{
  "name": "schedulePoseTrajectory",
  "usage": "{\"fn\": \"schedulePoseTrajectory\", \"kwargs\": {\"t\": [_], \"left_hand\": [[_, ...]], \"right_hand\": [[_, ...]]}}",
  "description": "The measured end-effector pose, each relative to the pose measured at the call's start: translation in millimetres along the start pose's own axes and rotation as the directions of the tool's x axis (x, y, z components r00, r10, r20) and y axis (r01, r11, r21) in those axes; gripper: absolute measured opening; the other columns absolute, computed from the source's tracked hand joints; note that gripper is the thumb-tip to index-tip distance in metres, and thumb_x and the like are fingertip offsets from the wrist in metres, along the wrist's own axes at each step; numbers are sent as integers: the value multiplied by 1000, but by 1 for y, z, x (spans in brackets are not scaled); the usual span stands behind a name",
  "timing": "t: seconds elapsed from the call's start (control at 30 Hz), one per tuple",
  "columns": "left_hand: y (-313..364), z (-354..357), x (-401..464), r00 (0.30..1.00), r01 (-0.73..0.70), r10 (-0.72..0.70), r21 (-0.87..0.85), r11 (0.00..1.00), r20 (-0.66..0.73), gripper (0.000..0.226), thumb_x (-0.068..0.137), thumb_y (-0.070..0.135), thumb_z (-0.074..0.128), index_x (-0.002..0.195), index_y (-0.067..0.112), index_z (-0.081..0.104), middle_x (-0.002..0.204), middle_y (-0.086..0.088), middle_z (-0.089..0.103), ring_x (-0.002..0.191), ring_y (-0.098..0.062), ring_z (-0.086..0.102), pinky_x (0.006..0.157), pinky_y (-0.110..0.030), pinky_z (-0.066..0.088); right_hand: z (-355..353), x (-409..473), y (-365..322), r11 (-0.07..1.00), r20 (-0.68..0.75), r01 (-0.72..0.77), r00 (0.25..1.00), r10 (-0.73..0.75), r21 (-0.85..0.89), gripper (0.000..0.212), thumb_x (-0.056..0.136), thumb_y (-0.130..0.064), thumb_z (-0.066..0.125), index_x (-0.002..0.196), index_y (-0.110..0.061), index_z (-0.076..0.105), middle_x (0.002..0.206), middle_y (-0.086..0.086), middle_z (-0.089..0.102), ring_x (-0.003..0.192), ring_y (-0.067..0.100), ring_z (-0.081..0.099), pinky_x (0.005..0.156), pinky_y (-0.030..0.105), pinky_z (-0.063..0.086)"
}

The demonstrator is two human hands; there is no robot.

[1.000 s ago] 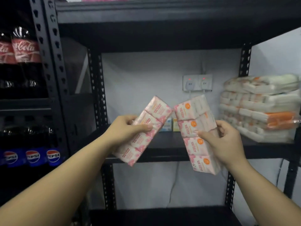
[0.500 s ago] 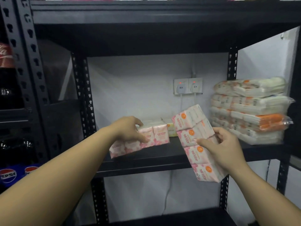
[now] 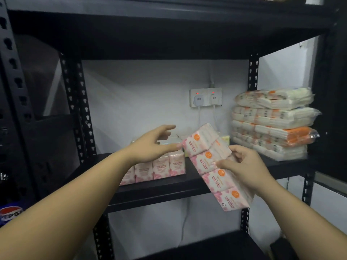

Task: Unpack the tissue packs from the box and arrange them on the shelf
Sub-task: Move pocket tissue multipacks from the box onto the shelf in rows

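1. One pink pack strip [image 3: 159,168] already down on the black shelf [image 3: 150,194], standing on its long edge, four little packs in a row facing out.
2. Left hand [image 3: 150,145] hovering just above that strip, fingers straight and loose, gripping nothing. Can't tell if touching the top or a hair off it.
3. Second pack strip [image 3: 212,166] not shelved yet, tilted diagonally with its low end hanging out past the shelf lip. Right hand [image 3: 244,166] wrapped round the middle, thumb on the front face, other fingers curled behind.
4. So roughly: one placed, one in the air, probably going right beside the first. No box in view, so no clue how many left to unpack.
5. Looks-wise: soft, squishy plastic wrap, glossy, pale pink floral print with orange round stickers. Strip bends a bit at the seams between packs, so floppy if held at one end.
6. Stacked bundles [image 3: 272,124] of white and orange tissue at the right end of the shelf, crinkly clear film. Shelf itself matte black metal, perforated uprights.
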State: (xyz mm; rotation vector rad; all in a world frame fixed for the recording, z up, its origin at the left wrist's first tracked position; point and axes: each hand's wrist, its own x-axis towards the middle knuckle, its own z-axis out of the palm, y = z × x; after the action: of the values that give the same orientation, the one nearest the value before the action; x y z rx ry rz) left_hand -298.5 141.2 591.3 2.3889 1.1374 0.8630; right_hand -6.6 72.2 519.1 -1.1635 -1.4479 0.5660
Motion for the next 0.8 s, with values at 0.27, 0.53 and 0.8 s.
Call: {"fn": "schedulePoseTrajectory", "kwargs": {"t": [0.27,0.53,0.8], "left_hand": [[44,8,40,954,-176,178,-32,984,239,82,72,44,92,143,49,52,144,19,55,131,-5,55,109,-34,49],[32,49,85,985,-172,172,-24,985,13,52,64,46,93,111,38,72,110,10,73,98,-10,71,88,-41,61],[21,81,110,1000,12,-12,73,997,8,44,75,49,88,109,34,64,109,9,71,93,-11,72,83,-37,62]], "right_hand": [[-24,15,-27,986,204,14,979,20,-166,30,77,-15,86,105,-22,77,101,-3,80,93,19,77,92,54,58],[-69,68,-12,910,320,160,947,-32,-382,70,64,-49,90,126,-43,60,118,-15,66,104,4,67,95,42,57],[-99,138,14,815,502,301,865,-14,-495,54,67,-50,91,116,-46,68,124,-18,65,117,2,60,86,43,62]]}}
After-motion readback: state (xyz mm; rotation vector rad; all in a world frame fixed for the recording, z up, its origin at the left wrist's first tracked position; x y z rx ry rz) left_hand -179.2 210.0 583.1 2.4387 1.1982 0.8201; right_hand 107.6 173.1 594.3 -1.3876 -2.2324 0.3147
